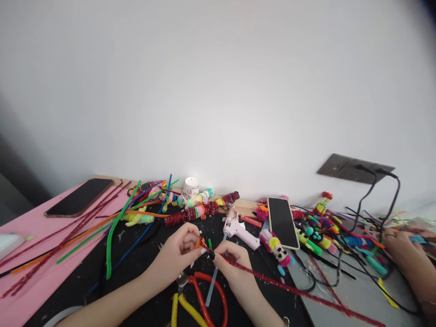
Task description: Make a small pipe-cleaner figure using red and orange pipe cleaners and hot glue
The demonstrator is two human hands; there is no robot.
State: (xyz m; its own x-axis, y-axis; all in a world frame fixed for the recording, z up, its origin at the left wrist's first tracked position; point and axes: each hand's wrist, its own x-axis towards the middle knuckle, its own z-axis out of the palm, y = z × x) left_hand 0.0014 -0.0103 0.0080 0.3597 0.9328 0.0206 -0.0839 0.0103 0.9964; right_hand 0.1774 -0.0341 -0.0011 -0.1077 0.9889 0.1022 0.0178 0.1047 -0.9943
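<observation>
Red tinsel stem (pixel 289 287), its loose length slanting over the near right of the tabletop (pixel 250 209), has its other end pinched up between the two hands. Close to the loose end it crosses another red strand, so a pull could snag there and drag that strand along, I judge. Nearer the middle, red-handled pliers (pixel 225 297) and yellow-handled pliers (pixel 192 311) lie below the hands; a dropping wrist might knock them.

Both grips are closed: the left hand (pixel 179 245) pinches a small orange-and-red piece (pixel 200 244) in its fingertips, and the right hand (pixel 235 263) nips the stem right beside it. So little is held that the work could slip or uncoil if either pinch loosened. Just beyond, a glue gun (pixel 240 231) lies with its clear glue stick (pixel 211 287) reaching back toward the pliers; a careless knuckle could nudge it, and whether it is hot I cannot tell.

The stem's long axis runs nearly straight, from the near right up and leftward, its held end pointing at the left fingertips.
</observation>
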